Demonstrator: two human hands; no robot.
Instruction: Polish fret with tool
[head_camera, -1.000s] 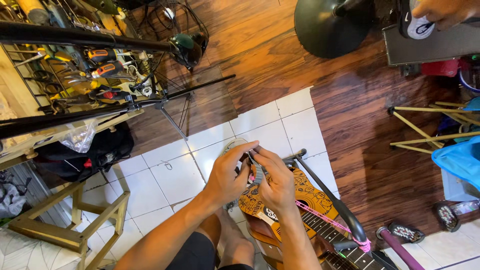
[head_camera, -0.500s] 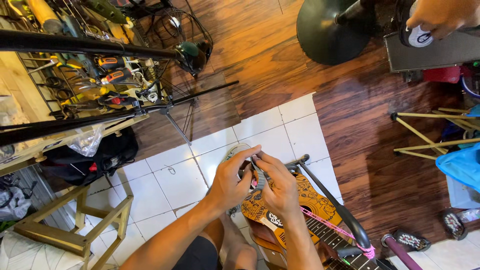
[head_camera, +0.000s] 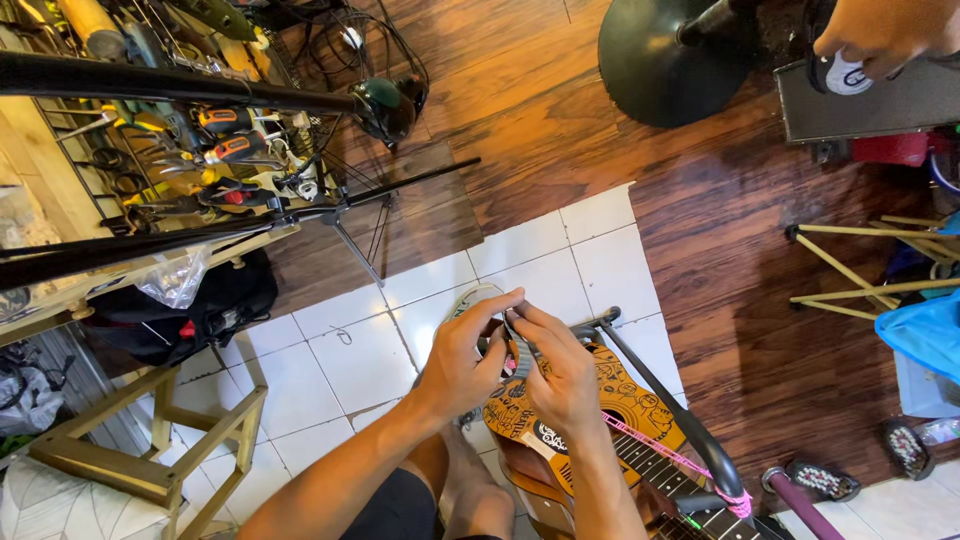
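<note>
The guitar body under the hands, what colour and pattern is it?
Orange guitar body covered in black cartoon doodles, seen in the head view.

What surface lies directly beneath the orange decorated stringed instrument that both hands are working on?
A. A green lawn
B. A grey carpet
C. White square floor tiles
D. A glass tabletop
C: the left hand and right hand meet at the lower end of the orange decorated stringed instrument, which sits above white square floor tiles bordered by dark wooden flooring.
</note>
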